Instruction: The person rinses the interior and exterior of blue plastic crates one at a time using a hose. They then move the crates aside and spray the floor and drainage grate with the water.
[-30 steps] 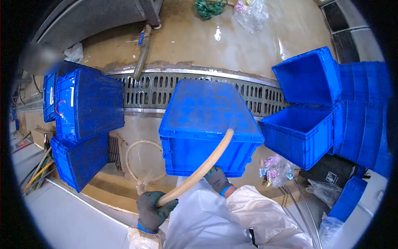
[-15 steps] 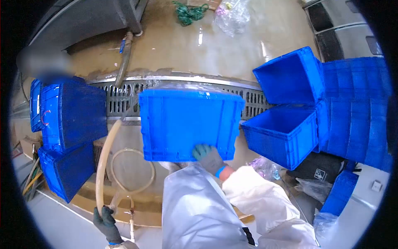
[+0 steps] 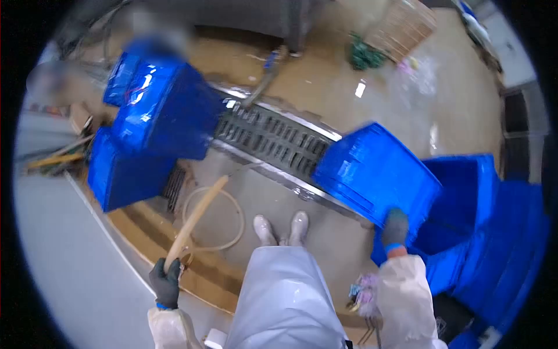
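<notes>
The right hand (image 3: pixel 396 228), gloved and stretched out to the side, grips the lower edge of a blue crate (image 3: pixel 375 173) held tilted above the floor drain grate (image 3: pixel 268 141). The left hand (image 3: pixel 167 283), low by the hip, is closed around a tan hose (image 3: pixel 195 218) that angles up toward the grate.

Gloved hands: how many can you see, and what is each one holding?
2. The left hand grips a tan hose at lower left; the right hand holds a blue crate at right.
</notes>
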